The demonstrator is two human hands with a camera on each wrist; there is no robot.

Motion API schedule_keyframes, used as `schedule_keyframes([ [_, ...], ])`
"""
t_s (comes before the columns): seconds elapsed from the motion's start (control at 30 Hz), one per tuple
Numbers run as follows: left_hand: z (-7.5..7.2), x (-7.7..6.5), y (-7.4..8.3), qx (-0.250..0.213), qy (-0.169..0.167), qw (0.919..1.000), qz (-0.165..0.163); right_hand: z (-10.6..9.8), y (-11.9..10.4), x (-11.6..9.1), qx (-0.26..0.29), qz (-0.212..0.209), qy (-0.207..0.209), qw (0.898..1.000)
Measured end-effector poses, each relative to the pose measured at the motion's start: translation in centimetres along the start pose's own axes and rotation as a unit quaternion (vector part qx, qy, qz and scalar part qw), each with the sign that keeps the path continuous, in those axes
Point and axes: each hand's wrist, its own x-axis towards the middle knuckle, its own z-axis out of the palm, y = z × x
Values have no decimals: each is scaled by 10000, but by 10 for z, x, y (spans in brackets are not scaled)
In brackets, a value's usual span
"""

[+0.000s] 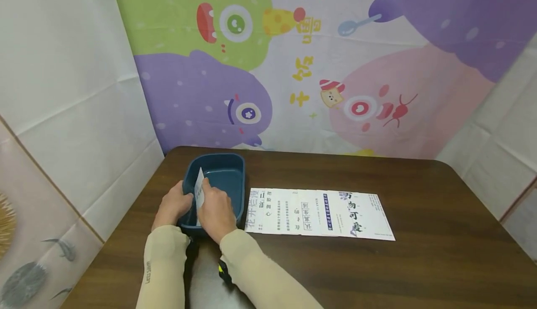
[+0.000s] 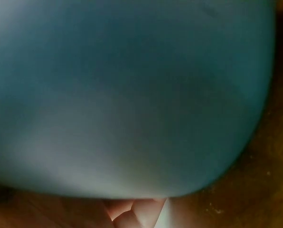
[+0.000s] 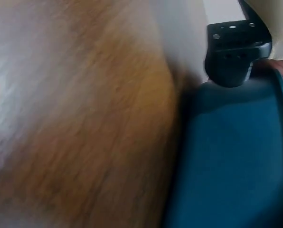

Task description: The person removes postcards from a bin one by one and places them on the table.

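Note:
A dark blue rectangular bin (image 1: 222, 158) with rounded corners stands at the left of the table. My left hand (image 1: 173, 204) grips its left rim, the thumb on the inner side; the bin's outer wall (image 2: 132, 118) fills most of the left wrist view. My right hand (image 1: 217, 211) reaches into the bin from the front and pinches a white printed card (image 1: 199, 188), held upright on edge near the left wall. The right wrist view shows the bin's blue side (image 3: 231, 161), while the card is out of sight there.
Right of the bin, several white printed cards (image 1: 310, 213) lie edge to edge in a row on the brown wooden table (image 1: 432, 253). A cartoon-patterned cloth (image 1: 302, 66) hangs behind the table. A black wrist camera (image 3: 236, 52) sits close to the bin.

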Motion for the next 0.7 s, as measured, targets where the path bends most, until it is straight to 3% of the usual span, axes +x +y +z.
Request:
schedule_keyframes([
  [0.17,0,0,-1,113,80,9998,129,-1,1,-3,-134,-266,186,9994],
  [0.33,0,0,-1,94,67,9999,85,-2,1,-3,-138,-12,211,9997],
  [0.7,0,2,0,136,69,9999,71,2,-2,-3,-789,89,-546,9953],
])
